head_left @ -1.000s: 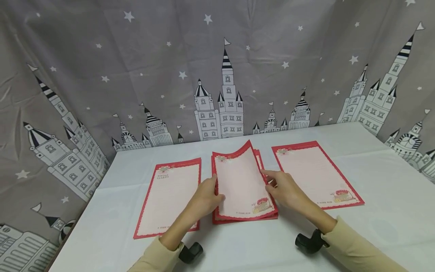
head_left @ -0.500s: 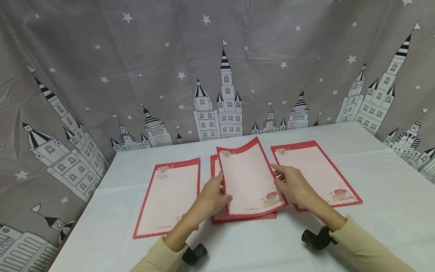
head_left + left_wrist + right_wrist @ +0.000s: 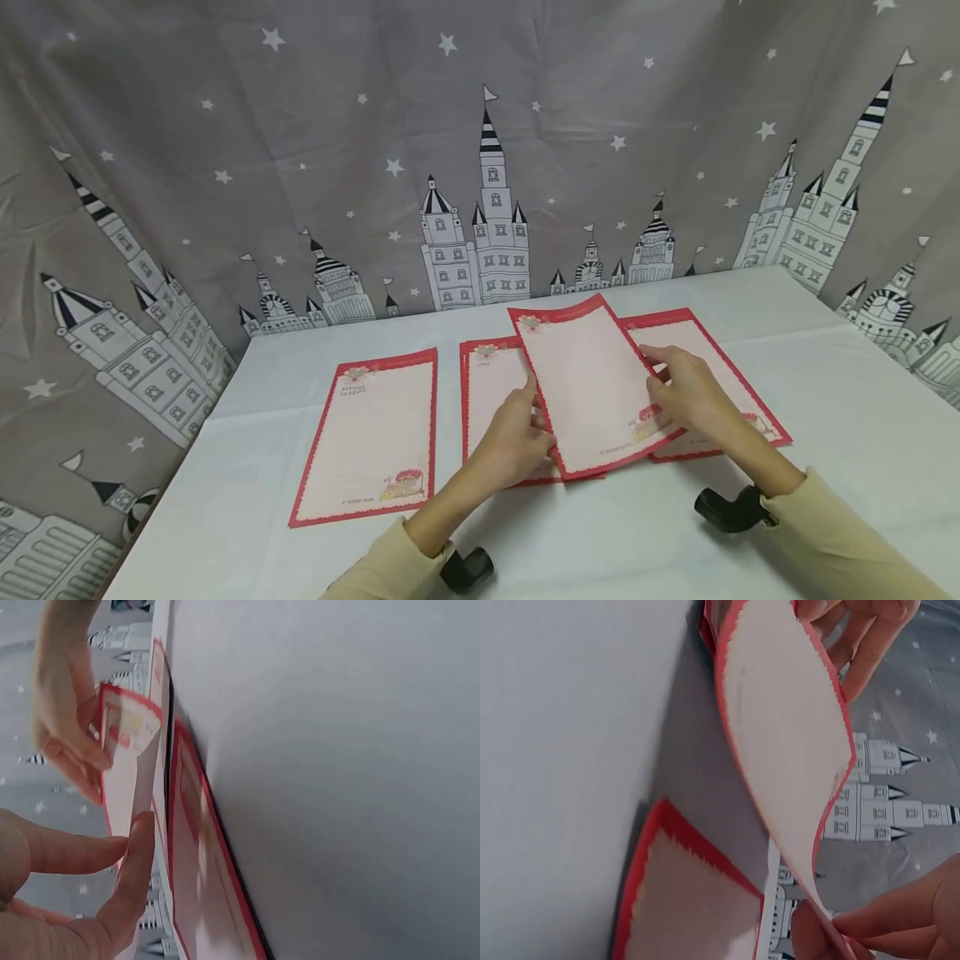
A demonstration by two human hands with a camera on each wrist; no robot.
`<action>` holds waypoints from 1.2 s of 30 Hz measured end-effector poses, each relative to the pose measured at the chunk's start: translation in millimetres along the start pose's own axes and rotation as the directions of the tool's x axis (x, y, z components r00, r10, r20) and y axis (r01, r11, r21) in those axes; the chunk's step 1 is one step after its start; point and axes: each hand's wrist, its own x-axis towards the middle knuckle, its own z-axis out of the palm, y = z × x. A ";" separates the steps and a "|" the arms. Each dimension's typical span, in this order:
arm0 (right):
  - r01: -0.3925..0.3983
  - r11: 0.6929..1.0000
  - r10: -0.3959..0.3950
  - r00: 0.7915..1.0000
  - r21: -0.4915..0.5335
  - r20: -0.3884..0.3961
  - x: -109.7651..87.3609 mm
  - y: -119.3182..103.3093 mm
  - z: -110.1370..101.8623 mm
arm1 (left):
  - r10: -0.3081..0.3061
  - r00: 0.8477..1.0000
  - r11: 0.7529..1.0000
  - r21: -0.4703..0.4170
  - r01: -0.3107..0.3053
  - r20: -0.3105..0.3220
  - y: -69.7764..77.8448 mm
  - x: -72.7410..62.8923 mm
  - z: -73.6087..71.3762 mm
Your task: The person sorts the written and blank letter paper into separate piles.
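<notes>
Currently, left grip (image 3: 517,435) and right grip (image 3: 693,387) each pinch one long edge of the raised paper sheet (image 3: 588,383), its long axis running front to back. In head view it overlaps middle pile (image 3: 491,396) and rightmost sheet (image 3: 686,330), right grip nearer the latter. Thin, visibly bowed; pale face, scalloped red border.

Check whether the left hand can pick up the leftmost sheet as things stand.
Probably not without letting go: the left hand pinches the raised sheet, though nothing covers the leftmost sheet.
</notes>
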 end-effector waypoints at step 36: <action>-0.114 0.988 0.106 0.991 -0.107 -0.079 -0.2 45.3 -54.9 | -0.128 0.988 0.978 0.178 0.110 0.091 51.2 71.3 79.2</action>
